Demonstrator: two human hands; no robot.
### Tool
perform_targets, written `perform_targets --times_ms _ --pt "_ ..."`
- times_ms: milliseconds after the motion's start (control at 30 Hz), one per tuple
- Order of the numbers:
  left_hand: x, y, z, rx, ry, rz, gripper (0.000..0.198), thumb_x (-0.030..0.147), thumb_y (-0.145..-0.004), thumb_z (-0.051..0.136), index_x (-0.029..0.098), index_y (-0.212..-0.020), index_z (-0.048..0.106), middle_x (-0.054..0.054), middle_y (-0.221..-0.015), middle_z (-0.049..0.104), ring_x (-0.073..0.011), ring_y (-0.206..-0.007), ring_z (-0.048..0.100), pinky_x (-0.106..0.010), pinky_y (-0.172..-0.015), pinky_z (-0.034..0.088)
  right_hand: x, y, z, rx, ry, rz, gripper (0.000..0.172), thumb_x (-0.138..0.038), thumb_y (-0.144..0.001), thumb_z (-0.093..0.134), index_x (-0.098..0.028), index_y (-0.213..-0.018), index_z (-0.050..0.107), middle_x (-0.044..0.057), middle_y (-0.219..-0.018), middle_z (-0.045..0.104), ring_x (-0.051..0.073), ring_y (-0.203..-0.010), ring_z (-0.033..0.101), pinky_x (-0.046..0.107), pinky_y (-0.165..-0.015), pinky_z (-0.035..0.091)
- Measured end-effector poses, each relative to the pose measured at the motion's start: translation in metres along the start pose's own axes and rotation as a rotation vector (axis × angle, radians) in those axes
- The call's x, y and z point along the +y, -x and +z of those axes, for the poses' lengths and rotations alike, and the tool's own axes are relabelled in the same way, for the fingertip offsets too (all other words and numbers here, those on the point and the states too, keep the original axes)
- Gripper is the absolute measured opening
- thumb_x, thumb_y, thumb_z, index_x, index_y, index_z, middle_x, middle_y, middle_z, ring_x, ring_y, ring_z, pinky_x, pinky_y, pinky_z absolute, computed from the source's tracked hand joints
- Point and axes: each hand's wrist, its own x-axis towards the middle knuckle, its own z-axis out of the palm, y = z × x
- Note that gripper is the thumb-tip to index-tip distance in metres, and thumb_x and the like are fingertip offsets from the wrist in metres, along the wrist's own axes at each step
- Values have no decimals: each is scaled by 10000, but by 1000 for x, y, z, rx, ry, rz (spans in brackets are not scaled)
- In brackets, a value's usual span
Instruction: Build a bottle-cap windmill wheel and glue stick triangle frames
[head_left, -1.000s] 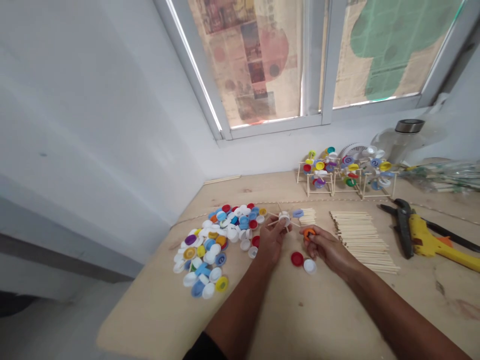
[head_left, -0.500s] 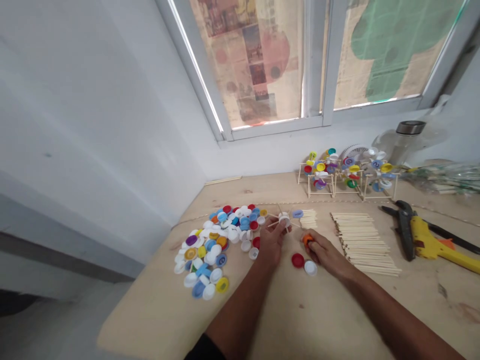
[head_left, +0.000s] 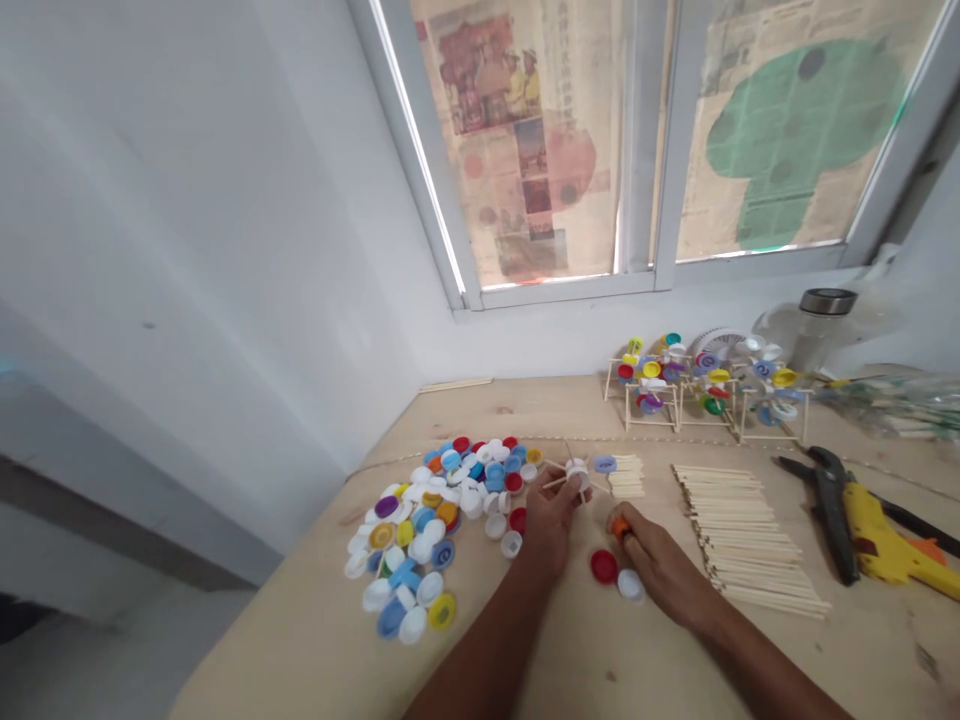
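Observation:
My left hand (head_left: 551, 510) pinches a white bottle-cap hub (head_left: 577, 473) with thin wooden sticks poking out around it like spokes. My right hand (head_left: 660, 565) is closed on an orange bottle cap (head_left: 620, 525), partly covered by the fingers, just right of and below the hub. On the table between my forearms lie a red cap (head_left: 604, 567) and a white cap (head_left: 630, 585). Beyond the hub sits a pale blue cap (head_left: 605, 464), beside a bunch of short sticks (head_left: 627, 476). A pile of mixed caps (head_left: 420, 535) spreads left of my left hand.
Longer sticks (head_left: 742, 540) lie in a row on the right. Past them are black-handled pliers (head_left: 832, 515) and a yellow glue gun (head_left: 877, 540). Small cap wheels on stick frames (head_left: 701, 390) stand at the back near a bottle (head_left: 823, 325). A wall (head_left: 315, 250) borders the left side.
The whole view has tilted upward, so the table and hands appear lower. Both hands keep their holds, with little visible movement relative to the table.

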Motion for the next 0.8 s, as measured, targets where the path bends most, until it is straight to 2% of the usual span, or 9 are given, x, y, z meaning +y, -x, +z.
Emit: perform_targets --times_ms 333,533,800 --pt "0 -1 -1 10 -15 -11 297 300 -600 782 166 -697 535 8 -630 602 -113 -576 558 -243 -602 423 -1 1 2 -3 213 75 72 -243 -826 343 -224 -822 412 6 -769 552 173 -716 509 281 -668 348" --pt "0 -1 0 14 -2 -14 296 289 -599 782 172 -691 525 16 -616 597 -110 -567 552 -246 -607 419 -5 2 3 5 251 103 84 -229 -822 345 -223 -832 428 15 -797 572 175 -736 520 267 -663 331" --pt "1 0 0 2 2 -19 287 275 -608 776 169 -705 528 9 -642 609 -111 -578 557 -247 -609 420 1 2 3 54 320 82 75 -158 -769 349 -232 -760 356 1 -696 532 165 -641 474 258 -603 293"
